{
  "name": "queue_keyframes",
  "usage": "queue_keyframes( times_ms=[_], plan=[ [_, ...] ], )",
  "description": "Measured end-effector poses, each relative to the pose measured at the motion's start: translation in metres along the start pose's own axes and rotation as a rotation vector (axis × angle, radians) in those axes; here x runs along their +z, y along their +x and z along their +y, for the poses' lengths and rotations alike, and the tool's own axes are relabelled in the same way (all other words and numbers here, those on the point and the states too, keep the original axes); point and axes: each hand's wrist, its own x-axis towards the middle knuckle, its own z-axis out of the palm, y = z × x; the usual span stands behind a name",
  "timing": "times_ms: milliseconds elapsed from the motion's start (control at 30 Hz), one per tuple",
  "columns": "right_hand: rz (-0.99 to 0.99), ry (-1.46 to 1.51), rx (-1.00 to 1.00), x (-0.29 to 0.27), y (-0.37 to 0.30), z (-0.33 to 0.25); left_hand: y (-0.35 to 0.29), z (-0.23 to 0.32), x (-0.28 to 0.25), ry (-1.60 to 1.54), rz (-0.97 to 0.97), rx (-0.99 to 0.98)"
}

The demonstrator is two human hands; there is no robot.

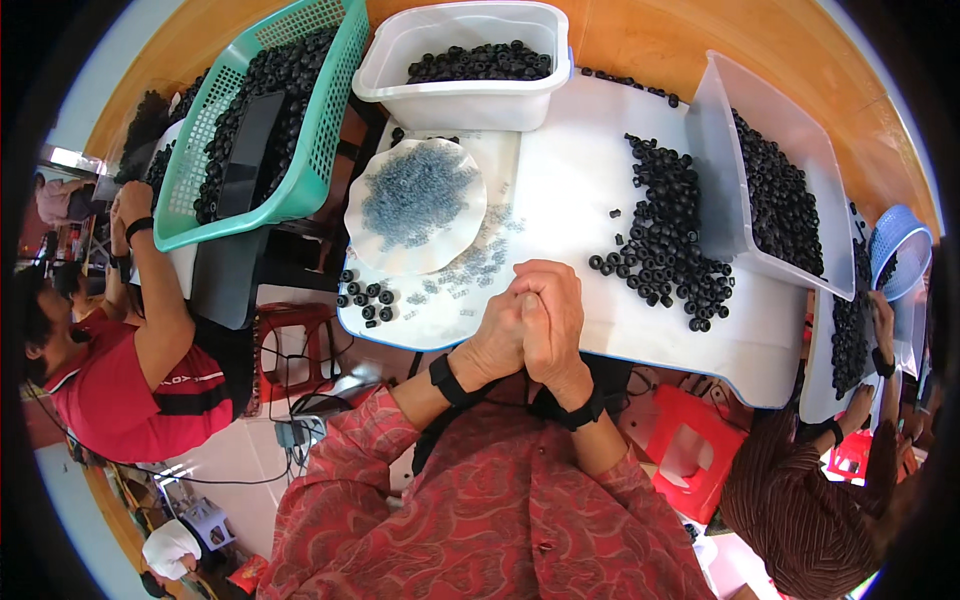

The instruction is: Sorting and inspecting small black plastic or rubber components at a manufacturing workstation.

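Black rings [665, 215] on tabletop [565, 190] (stool [700, 412] near)

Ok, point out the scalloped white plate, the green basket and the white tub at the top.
Scalloped white plate [402, 263], head view: bare near rim.
Green basket [318, 130], head view: right side wall.
White tub [470, 108], head view: outer near wall.

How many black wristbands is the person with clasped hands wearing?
2: one black wristband below the left hand, another wristband below the right hand. The red sleeves might hide more.
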Motion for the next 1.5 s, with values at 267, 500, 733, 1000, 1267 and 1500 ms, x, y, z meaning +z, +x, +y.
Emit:
queue_keyframes(
  times_ms=[267,500,733,1000,1267,1500],
  plan=[
    [0.002,0.013,-0.027,-0.002,-0.001,0.002,0.001,0.016,0.002,-0.195,-0.001,-0.205],
    [-0.025,0.045,0.001,-0.002,-0.004,0.004,0.043,0.059,-0.021,0.200,0.007,-0.178],
    [0.101,-0.041,0.108,-0.008,-0.013,0.004,0.051,0.068,-0.016,0.281,0.148,-0.141],
    [0.002,-0.092,0.131,-0.001,-0.005,-0.004,0.042,0.059,-0.008,0.128,0.261,-0.188],
    [-0.030,-0.201,0.024,-0.003,0.002,-0.011,0.041,0.057,-0.005,0.108,0.239,-0.194],
    [-0.067,-0.131,-0.057,0.004,0.005,-0.011,0.033,0.046,0.001,0.142,0.141,-0.281]
  ],
)
